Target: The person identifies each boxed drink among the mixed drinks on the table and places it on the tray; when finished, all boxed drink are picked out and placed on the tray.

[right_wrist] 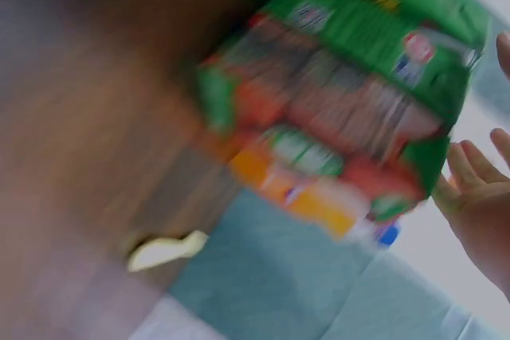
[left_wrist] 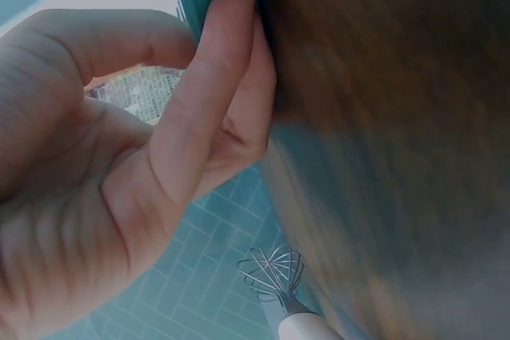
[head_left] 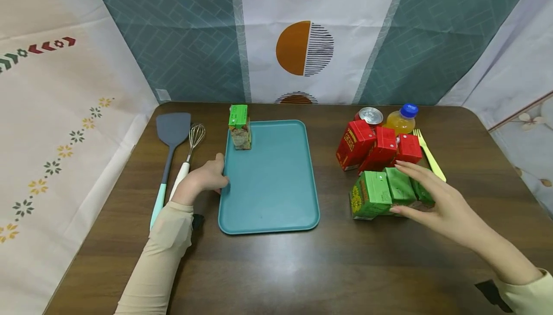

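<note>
Tray (head_left: 270,185) is pinched at its edge by the left hand (head_left: 206,175), and one green box (head_left: 240,130) stands on it, just past that hand, so that bit looks done. Three green boxes (head_left: 399,185) are not on it yet; they sit by the right hand (head_left: 436,204), whose thumb and fingers are wide apart, maybe touching, with red boxes (head_left: 382,147) just past them

The tray (head_left: 270,180) is teal, the clustered cartons (head_left: 376,191) green, one bearing a yellow floral print, and the boxes (head_left: 356,144) red with yellow print. The spatula (head_left: 174,130) is grey and mint, the whisk handle (head_left: 180,178) white, the bottle (head_left: 399,123) yellow under a blue cap (head_left: 408,110), the table (head_left: 259,276) wood-grained brown, and the side panels (head_left: 186,31) teal brickwork.
</note>
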A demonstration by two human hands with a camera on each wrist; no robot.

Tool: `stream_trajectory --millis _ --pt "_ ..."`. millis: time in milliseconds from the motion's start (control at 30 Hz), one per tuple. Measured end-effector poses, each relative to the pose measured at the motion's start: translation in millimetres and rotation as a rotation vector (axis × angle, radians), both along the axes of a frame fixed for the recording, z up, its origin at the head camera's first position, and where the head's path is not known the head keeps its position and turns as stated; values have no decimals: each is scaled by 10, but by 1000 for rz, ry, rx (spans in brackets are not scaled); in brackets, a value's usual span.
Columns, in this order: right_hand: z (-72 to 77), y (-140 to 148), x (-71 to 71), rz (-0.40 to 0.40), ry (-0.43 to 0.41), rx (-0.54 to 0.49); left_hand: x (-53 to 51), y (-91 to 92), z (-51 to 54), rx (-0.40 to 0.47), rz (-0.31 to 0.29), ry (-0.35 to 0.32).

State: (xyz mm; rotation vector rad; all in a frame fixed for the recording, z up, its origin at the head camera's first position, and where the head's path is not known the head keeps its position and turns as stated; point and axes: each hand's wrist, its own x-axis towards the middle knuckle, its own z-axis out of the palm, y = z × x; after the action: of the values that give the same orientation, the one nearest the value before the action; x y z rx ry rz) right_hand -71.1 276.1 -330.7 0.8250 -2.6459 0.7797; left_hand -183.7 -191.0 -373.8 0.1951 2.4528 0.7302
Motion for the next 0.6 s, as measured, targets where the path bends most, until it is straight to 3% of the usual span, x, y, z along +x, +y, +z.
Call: stream_trajectory --millis 167,400,600 --pt "-67 318 106 -91 37 25 -2 5 3 -9 13 -1" --pt "-223 564 120 -177 -2 24 -5 15 -2 3 28 -20" --pt "-415 670 35 -229 -204 -160 6 -7 -5 28 7 -39"
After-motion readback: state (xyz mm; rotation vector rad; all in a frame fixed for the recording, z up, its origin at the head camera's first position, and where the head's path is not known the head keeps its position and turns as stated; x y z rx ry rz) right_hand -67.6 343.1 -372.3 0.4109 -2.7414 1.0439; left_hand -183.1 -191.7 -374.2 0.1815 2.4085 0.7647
